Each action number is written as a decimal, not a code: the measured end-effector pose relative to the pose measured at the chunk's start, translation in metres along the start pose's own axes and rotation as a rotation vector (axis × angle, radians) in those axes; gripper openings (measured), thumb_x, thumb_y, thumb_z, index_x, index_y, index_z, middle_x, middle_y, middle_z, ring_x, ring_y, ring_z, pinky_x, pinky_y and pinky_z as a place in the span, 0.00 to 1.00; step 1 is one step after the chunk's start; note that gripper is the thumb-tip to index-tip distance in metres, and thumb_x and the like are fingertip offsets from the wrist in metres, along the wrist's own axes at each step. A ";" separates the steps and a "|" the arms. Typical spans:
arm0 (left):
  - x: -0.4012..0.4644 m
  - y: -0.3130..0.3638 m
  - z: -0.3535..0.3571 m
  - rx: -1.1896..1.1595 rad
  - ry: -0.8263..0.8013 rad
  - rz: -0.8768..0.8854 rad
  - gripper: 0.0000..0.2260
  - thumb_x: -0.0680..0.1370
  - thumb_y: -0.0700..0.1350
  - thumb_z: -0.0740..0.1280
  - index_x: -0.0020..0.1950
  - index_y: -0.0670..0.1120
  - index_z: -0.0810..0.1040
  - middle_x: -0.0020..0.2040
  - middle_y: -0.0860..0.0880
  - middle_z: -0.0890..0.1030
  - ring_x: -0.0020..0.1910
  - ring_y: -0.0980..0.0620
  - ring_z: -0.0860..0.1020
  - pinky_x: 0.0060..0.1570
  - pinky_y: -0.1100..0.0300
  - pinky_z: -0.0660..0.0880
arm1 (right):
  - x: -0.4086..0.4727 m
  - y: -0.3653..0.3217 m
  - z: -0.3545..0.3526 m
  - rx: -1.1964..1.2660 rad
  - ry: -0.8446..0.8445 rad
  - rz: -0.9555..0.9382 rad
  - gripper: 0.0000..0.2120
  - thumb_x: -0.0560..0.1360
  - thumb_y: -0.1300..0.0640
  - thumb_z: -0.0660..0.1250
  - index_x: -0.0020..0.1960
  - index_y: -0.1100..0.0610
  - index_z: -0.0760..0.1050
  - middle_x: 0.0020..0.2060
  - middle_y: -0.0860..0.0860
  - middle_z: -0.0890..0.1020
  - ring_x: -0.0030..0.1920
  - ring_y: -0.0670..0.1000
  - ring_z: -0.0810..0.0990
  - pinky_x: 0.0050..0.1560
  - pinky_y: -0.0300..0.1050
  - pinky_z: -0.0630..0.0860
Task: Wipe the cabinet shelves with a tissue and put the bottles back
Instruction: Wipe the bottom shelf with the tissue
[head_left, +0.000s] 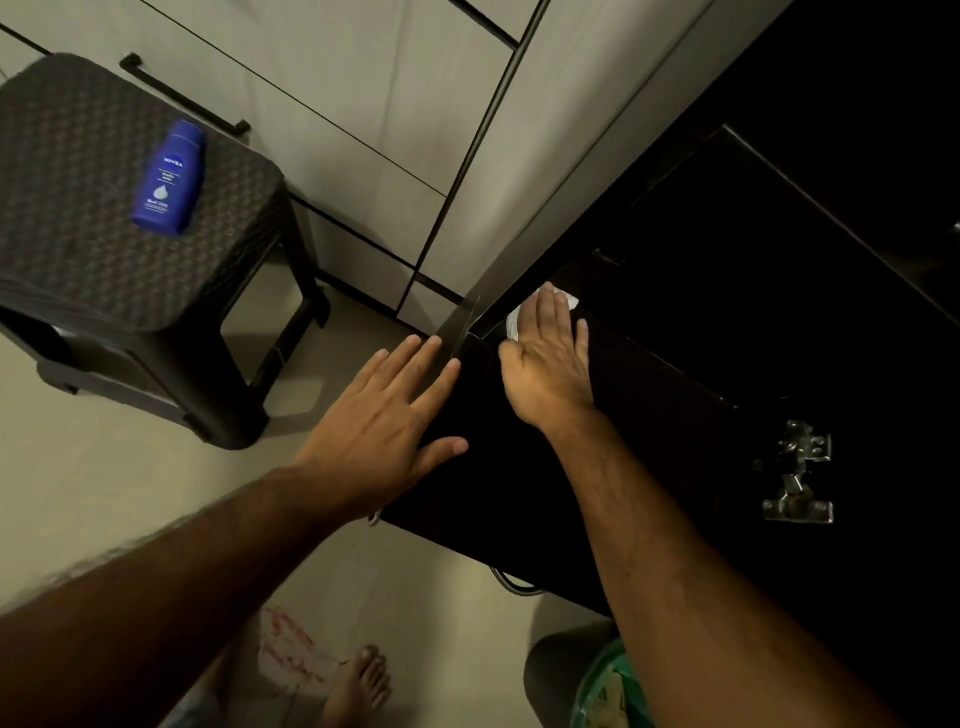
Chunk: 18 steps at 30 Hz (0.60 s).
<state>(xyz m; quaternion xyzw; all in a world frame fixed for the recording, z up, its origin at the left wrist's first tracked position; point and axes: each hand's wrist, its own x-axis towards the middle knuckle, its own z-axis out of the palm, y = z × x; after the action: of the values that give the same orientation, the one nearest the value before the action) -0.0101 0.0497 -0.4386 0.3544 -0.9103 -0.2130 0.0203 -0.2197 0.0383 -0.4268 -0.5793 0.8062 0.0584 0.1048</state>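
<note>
My right hand (550, 358) lies flat, palm down, on a white tissue (519, 319) that it presses onto the dark cabinet shelf (649, 395); only the tissue's edges show past the fingers. My left hand (384, 421) rests with fingers spread on the shelf's front left edge, beside the open cabinet door's edge (462, 322), and holds nothing. A blue lotion bottle (169, 179) lies on its side on top of a dark woven stool (78, 249) at the left, well away from both hands.
The cabinet interior (779, 234) is very dark, with a metal door hinge (797, 473) at the right. Pale cupboard doors (363, 104) with a black handle stand behind the stool. A bin with a green liner (602, 686) and my bare foot (358, 686) are on the floor below.
</note>
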 end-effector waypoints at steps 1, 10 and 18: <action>-0.001 0.001 0.001 -0.005 0.001 -0.004 0.36 0.73 0.72 0.32 0.75 0.53 0.34 0.79 0.45 0.40 0.78 0.48 0.38 0.74 0.53 0.36 | 0.003 -0.001 -0.001 0.010 -0.018 -0.033 0.33 0.79 0.51 0.49 0.79 0.57 0.41 0.79 0.53 0.42 0.78 0.50 0.37 0.75 0.52 0.35; -0.002 0.007 -0.001 -0.017 0.013 -0.014 0.36 0.73 0.70 0.34 0.76 0.52 0.39 0.80 0.45 0.44 0.79 0.48 0.42 0.74 0.53 0.38 | -0.019 -0.007 -0.002 -0.001 -0.040 -0.172 0.33 0.78 0.51 0.49 0.80 0.56 0.43 0.79 0.54 0.42 0.77 0.48 0.34 0.77 0.56 0.38; -0.006 -0.001 -0.004 -0.026 0.050 -0.027 0.36 0.76 0.71 0.33 0.77 0.52 0.42 0.80 0.45 0.46 0.78 0.48 0.43 0.74 0.53 0.40 | -0.043 0.008 0.003 -0.063 -0.048 -0.226 0.34 0.78 0.51 0.51 0.79 0.52 0.38 0.79 0.49 0.41 0.78 0.48 0.36 0.76 0.57 0.38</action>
<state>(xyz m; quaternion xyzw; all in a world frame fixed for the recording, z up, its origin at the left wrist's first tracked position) -0.0038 0.0514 -0.4347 0.3714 -0.9019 -0.2162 0.0446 -0.2137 0.0814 -0.4193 -0.6681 0.7307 0.0851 0.1118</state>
